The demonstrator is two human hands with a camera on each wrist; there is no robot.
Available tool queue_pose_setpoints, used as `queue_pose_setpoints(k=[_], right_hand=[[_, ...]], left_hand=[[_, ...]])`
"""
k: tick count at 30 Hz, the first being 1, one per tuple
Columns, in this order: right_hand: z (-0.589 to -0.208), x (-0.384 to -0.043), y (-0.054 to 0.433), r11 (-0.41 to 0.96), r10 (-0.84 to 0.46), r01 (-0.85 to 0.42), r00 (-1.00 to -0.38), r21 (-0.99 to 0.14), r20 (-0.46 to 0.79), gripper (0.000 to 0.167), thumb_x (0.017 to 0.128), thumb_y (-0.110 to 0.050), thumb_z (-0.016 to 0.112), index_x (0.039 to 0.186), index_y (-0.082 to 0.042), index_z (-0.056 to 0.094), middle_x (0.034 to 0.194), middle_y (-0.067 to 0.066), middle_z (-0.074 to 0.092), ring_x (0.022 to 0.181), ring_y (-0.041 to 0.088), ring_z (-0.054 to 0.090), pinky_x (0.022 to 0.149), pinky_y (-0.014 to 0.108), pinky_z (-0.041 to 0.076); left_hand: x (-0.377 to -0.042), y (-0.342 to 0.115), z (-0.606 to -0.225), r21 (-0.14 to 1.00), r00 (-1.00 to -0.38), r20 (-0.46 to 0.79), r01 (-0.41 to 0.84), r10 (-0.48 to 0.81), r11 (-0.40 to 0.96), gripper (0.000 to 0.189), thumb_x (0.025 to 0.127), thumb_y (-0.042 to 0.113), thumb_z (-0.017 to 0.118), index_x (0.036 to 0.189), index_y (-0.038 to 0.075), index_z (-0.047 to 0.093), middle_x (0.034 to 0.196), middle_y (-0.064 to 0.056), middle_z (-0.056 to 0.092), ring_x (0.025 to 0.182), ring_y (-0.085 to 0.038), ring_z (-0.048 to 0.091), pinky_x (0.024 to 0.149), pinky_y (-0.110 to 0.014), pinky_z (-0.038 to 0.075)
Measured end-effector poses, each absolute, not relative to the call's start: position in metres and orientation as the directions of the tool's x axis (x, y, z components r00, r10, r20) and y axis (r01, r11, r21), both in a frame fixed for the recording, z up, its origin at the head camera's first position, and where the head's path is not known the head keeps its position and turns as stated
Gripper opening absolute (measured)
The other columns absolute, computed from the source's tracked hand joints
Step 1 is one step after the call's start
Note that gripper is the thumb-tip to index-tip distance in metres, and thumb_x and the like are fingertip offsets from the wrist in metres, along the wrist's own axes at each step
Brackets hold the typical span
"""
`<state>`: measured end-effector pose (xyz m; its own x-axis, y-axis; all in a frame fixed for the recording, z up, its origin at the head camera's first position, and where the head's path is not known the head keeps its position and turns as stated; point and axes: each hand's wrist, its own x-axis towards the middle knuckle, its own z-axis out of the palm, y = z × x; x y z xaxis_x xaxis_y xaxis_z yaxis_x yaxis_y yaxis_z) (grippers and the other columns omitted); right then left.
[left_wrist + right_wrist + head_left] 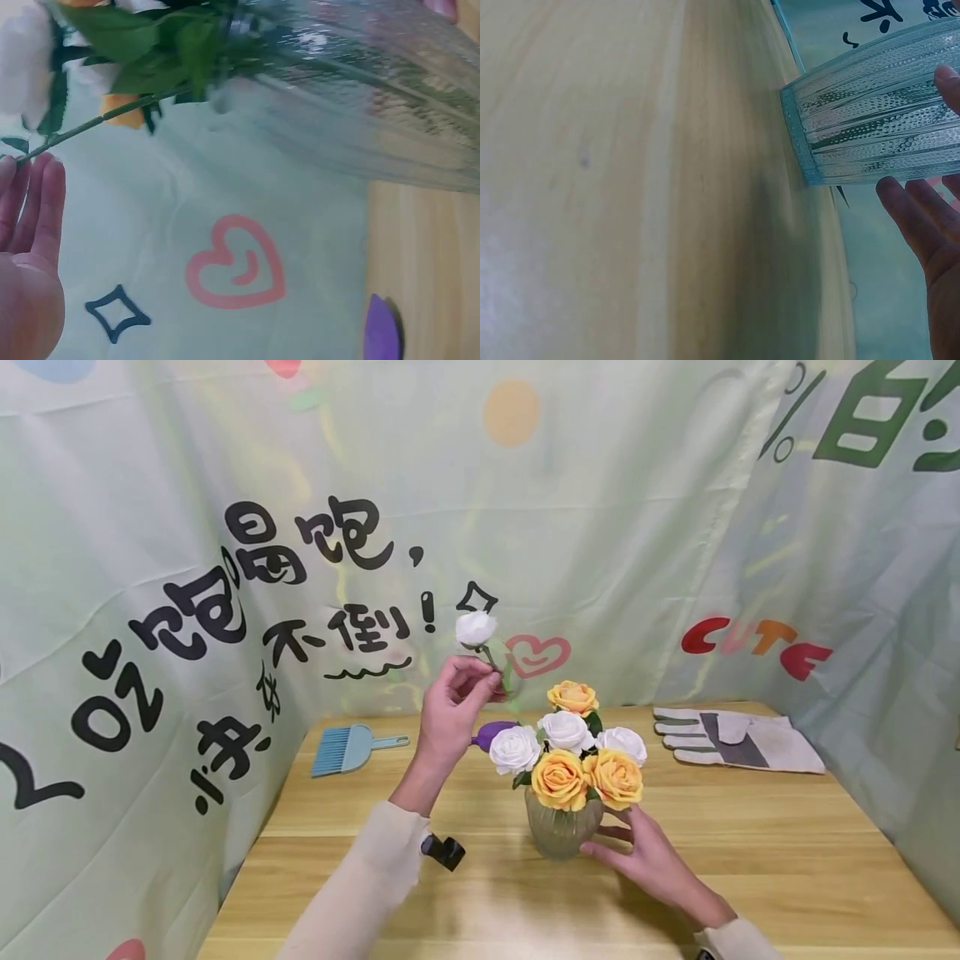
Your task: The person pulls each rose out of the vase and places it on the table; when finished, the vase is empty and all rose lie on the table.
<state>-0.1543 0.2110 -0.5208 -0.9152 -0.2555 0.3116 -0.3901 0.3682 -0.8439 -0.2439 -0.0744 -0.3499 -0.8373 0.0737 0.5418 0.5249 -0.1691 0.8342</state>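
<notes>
My left hand (456, 706) pinches the thin green stem of a white rose (476, 628), holding it up to the left of the vase. In the left wrist view, the stem (86, 127) runs from the fingertips toward the leaves at the vase mouth and overlaps them. A ribbed clear glass vase (555, 827) stands on the table with several white roses (514, 750) and yellow-orange roses (559, 780) in it. Low on the vase's right side, my right hand (651, 858) has its thumb in front and fingers around the back, as the right wrist view also shows.
A light-blue brush (348, 749) lies at the back left of the wooden table (450, 910). Partly behind the flowers is a purple object (491, 733). At the back right lies a grey and white work glove (738, 739). A printed curtain (600, 543) encloses the table.
</notes>
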Motion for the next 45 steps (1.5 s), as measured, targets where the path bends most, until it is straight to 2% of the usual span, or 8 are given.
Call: queue_pose_setpoints(k=[6, 12, 19, 23, 29, 34, 39, 45], right_hand=[[-0.521, -0.154, 0.211, 0.363, -0.264, -0.395, -0.912, -0.844, 0.313, 0.100, 0.090, -0.010, 0.090, 0.168, -0.002, 0.028, 0.158, 0.035, 0.049, 0.134, 0.055, 0.058, 0.095, 0.030, 0.068], [-0.519, -0.153, 0.211, 0.381, -0.247, -0.383, -0.919, -0.842, 0.306, 0.097, 0.089, -0.010, 0.091, 0.165, 0.000, 0.032, 0.156, 0.031, 0.053, 0.134, 0.049, 0.060, 0.096, 0.030, 0.068], [-0.516, -0.151, 0.211, 0.365, -0.257, -0.388, -0.916, -0.846, 0.309, 0.094, 0.090, -0.011, 0.090, 0.163, 0.002, 0.033, 0.155, 0.033, 0.054, 0.131, 0.052, 0.061, 0.096, 0.032, 0.068], [-0.517, -0.151, 0.211, 0.365, -0.249, -0.394, -0.914, -0.843, 0.320, 0.094, 0.089, -0.009, 0.091, 0.163, 0.001, 0.035, 0.154, 0.032, 0.054, 0.132, 0.040, 0.064, 0.095, 0.036, 0.069], [-0.519, -0.152, 0.212, 0.360, -0.255, -0.420, -0.903, -0.833, 0.345, 0.093, 0.089, -0.008, 0.091, 0.163, 0.001, 0.036, 0.154, 0.031, 0.055, 0.133, 0.012, 0.062, 0.094, 0.035, 0.069], [-0.517, -0.152, 0.212, 0.354, -0.249, -0.404, -0.910, -0.843, 0.331, 0.092, 0.089, -0.009, 0.091, 0.163, 0.000, 0.036, 0.154, 0.030, 0.055, 0.132, 0.001, 0.059, 0.094, 0.038, 0.070], [-0.518, -0.152, 0.212, 0.351, -0.252, -0.388, -0.916, -0.852, 0.314, 0.092, 0.089, -0.010, 0.091, 0.163, 0.001, 0.036, 0.155, 0.030, 0.054, 0.134, 0.007, 0.061, 0.096, 0.044, 0.069], [-0.517, -0.152, 0.211, 0.342, -0.251, -0.363, -0.924, -0.867, 0.287, 0.091, 0.090, -0.010, 0.090, 0.162, 0.001, 0.036, 0.157, 0.032, 0.053, 0.135, 0.049, 0.060, 0.097, 0.044, 0.069]], left_hand=[[-0.246, -0.091, -0.330, 0.816, -0.823, 0.567, 0.566, -0.022, -0.121, 0.020, 0.103, -0.006, 0.067, 0.122, -0.011, 0.064, 0.113, -0.014, 0.076, 0.090, -0.012, 0.074, 0.086, -0.031, 0.070], [-0.250, -0.116, -0.311, 0.802, -0.810, 0.570, 0.585, -0.137, -0.120, 0.028, 0.100, -0.012, 0.066, 0.128, -0.008, 0.064, 0.122, -0.007, 0.070, 0.097, -0.012, 0.074, 0.090, -0.028, 0.069], [-0.252, -0.161, -0.315, 0.857, -0.842, 0.505, 0.516, -0.189, -0.010, 0.032, 0.102, -0.010, 0.066, 0.132, 0.002, 0.066, 0.125, -0.003, 0.069, 0.106, -0.013, 0.073, 0.091, -0.025, 0.068], [-0.249, -0.193, -0.326, 0.894, -0.876, 0.448, 0.445, -0.180, 0.059, 0.031, 0.103, -0.007, 0.066, 0.132, 0.005, 0.068, 0.126, 0.000, 0.068, 0.104, -0.013, 0.073, 0.091, -0.026, 0.068], [-0.237, -0.246, -0.348, 0.933, -0.936, 0.316, 0.276, -0.157, 0.231, 0.033, 0.105, 0.006, 0.071, 0.138, 0.003, 0.066, 0.126, 0.002, 0.069, 0.099, -0.010, 0.074, 0.090, -0.024, 0.068], [-0.226, -0.285, -0.374, 0.921, -0.981, 0.164, 0.115, -0.102, 0.371, 0.040, 0.107, 0.013, 0.070, 0.145, 0.002, 0.062, 0.137, -0.015, 0.068, 0.095, -0.004, 0.074, 0.089, -0.025, 0.069], [-0.213, -0.316, -0.403, 0.890, -0.999, 0.019, 0.000, -0.037, 0.456, 0.041, 0.109, 0.010, 0.066, 0.147, -0.003, 0.057, 0.144, -0.028, 0.062, 0.095, -0.007, 0.074, 0.089, -0.026, 0.069], [-0.201, -0.344, -0.439, 0.868, -0.997, -0.079, -0.080, -0.024, 0.490, 0.040, 0.105, 0.000, 0.066, 0.142, -0.010, 0.057, 0.132, -0.030, 0.065, 0.095, -0.013, 0.074, 0.084, -0.031, 0.071]])
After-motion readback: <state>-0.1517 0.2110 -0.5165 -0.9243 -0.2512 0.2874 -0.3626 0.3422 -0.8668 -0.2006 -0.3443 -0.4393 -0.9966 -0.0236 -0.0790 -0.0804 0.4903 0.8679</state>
